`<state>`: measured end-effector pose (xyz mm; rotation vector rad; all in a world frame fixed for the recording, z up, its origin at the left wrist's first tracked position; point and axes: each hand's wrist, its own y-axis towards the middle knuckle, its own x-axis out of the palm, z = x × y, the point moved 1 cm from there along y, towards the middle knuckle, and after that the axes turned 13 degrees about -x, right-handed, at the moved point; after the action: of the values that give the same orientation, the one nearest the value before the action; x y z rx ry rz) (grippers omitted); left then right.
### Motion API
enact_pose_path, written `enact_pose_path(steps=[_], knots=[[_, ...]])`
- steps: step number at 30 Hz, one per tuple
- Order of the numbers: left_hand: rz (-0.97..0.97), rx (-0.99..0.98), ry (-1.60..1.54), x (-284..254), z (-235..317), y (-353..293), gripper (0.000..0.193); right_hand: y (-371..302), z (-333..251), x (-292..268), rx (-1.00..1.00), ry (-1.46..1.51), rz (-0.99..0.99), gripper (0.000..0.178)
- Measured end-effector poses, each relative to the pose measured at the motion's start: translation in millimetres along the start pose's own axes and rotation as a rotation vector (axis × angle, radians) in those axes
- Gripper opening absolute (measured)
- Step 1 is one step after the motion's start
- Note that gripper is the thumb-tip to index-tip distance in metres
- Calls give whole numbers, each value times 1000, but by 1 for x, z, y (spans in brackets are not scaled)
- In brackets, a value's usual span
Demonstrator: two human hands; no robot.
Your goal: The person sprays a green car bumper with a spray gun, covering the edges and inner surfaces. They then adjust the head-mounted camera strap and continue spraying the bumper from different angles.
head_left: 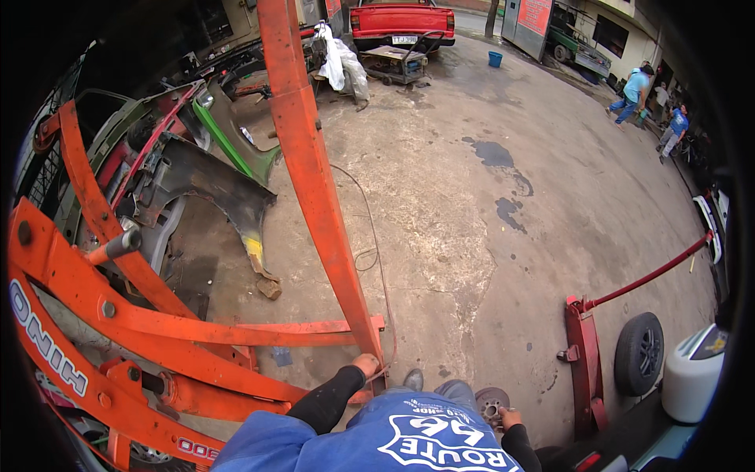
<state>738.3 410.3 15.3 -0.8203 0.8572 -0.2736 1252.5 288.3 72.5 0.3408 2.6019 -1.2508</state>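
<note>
My left hand [366, 365] is closed against the lower end of an orange steel post [314, 173], part of a large orange hoist frame [165, 315]. A thin cord [383, 267] runs down along the floor to that spot. On the other side, my right hand [511, 418] grips the edge of a round, rusty brake disc [492, 400] with a raised hub. The disc hangs low beside my leg, partly covered by my blue shirt. My shoe [414, 379] shows on the concrete between the two hands.
At right stand a red floor jack [583, 362] with a long handle and a wheel [638, 354], beside a vehicle's white mirror [694, 374]. Car fenders [208, 181] lean at left. Ahead are a cart [397, 64], red pickup [403, 20] and blue bucket [495, 59]. People [631, 96] stand far right.
</note>
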Motion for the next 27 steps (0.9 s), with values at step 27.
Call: enact_pose_path(steps=[27], knots=[[-208, -522, 181, -377, 84, 413, 37, 507, -738, 260, -366, -72, -274, 31]])
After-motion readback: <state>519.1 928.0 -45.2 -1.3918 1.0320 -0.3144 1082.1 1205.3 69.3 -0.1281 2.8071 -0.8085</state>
